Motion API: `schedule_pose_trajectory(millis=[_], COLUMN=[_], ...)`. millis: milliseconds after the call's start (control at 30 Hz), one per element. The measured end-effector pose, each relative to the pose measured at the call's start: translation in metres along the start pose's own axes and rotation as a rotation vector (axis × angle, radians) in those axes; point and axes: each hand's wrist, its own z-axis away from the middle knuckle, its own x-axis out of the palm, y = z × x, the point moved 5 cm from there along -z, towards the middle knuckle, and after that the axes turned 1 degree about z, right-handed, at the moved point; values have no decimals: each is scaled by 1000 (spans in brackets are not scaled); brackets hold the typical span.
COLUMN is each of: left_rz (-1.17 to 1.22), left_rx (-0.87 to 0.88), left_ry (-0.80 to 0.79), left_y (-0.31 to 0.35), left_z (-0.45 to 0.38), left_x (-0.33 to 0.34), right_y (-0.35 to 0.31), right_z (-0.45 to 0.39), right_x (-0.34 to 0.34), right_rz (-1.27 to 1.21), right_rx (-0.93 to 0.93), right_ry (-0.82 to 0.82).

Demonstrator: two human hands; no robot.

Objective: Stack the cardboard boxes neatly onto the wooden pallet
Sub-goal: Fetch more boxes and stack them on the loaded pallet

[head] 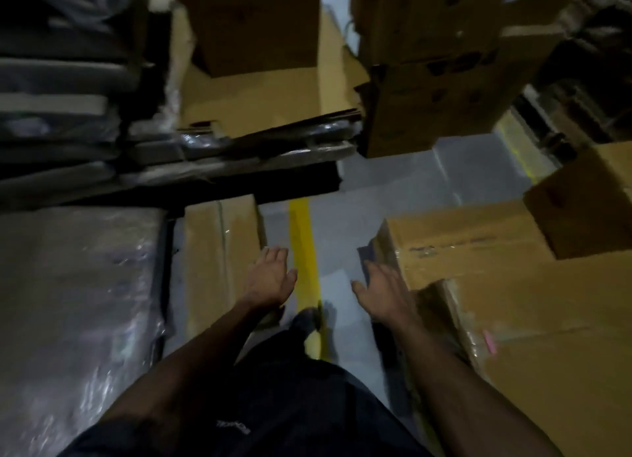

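Both my hands are stretched forward over a narrow grey aisle and hold nothing. My left hand (272, 277) has its fingers straight, beside a long cardboard box (219, 248) lying on the left. My right hand (383, 290) is spread flat at the near corner of a large cardboard box (468, 241) on the right. A bigger box (547, 347) lies nearer me on the right, and a smaller one (588, 200) sits on top further back. No wooden pallet can be made out in the dim, blurred picture.
A yellow floor line (302, 251) runs down the aisle under my foot (304, 319). A plastic-wrapped bundle (78, 302) fills the left. Ahead stand tall cardboard stacks (431, 80), an open carton (266, 90) and wrapped flat panels (61, 80).
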Motion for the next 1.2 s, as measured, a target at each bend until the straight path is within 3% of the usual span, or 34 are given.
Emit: schedule_pose_trajectory(millis=[267,500,867,1000,1200], left_rz=[163,303,706,834,926], left_rx=[-363,-478,-635,-682,-842], left_ry=[114,186,110,96,58], left_y=[-89,-163,-340,-392,-452], left_z=[95,116,28,-33,-109], left_x=[-4,-14,-7,35,159], right_y=[-86,-156,-235,-231,-201], right_z=[6,-4,-90,-146,-240], right_x=[36,61,155,213,319], right_rz=[90,146,-177,-274,-393], right_rx=[-266,-320,85,216,288], right_ry=[-103,-118,-195,-217,-240])
